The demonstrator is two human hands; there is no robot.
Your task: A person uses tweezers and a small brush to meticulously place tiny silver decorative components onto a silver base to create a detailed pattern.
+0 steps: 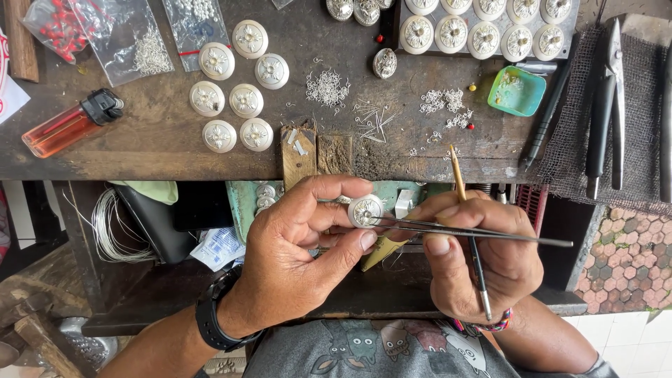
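My left hand pinches a small round silver ornament between thumb and fingers, just below the bench's front edge. My right hand grips thin metal tweezers whose tips touch the ornament's right side. The same hand also holds a slim brush with a yellowish handle pointing up toward the bench. A dark watch sits on my left wrist, a woven bracelet on my right.
On the dark wooden bench lie several round silver ornaments, more on a tray, piles of tiny wire rings, a red lighter, plastic bags of beads, a green dish and pliers. A wire coil hangs lower left.
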